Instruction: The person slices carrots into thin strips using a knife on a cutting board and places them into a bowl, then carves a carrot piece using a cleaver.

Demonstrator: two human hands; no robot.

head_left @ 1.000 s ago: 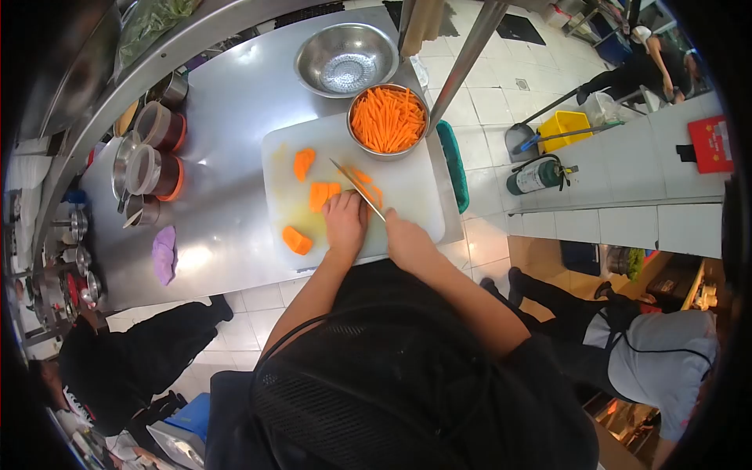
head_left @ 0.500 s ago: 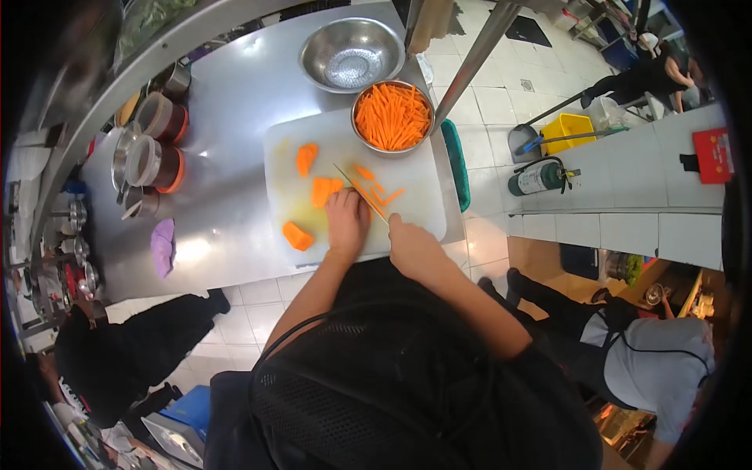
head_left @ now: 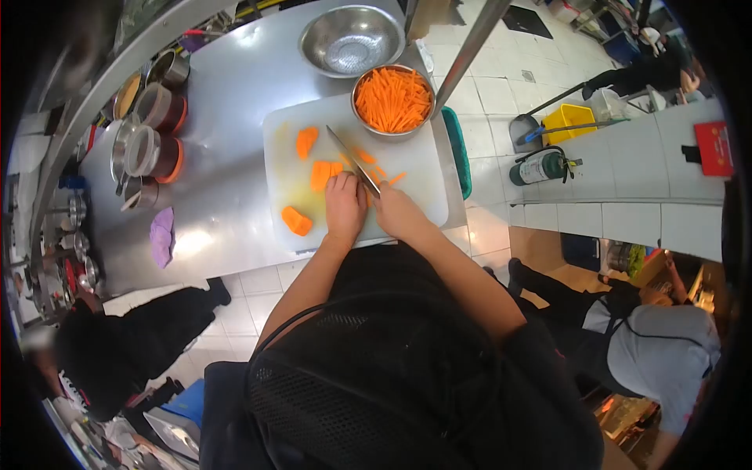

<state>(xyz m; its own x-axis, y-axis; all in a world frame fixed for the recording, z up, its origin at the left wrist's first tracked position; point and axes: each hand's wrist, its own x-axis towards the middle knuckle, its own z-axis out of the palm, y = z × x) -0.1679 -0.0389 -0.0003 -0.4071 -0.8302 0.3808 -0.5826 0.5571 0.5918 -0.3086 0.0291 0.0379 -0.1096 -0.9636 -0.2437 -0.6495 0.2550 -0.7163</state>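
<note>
My right hand is wrapped round the handle of a kitchen knife, whose blade points away and to the left. Beside the blade, my left hand presses its curled fingers on a carrot piece on the white cutting board. Cut carrot sticks lie to the right of the knife, partly hidden by it. Two more carrot chunks, an upper one and a lower one, rest at the left of the board. A metal bowl heaped with carrot strips stands on the board's far right corner.
An empty-looking steel bowl stands behind the board. Lidded containers and a purple cloth lie left on the steel table. A green bin is beside the table. One person is at left, another at right.
The knife and my right hand have shifted left, closer to my left hand, and the blade now shows more of its flat side. The whole view has shifted slightly.
</note>
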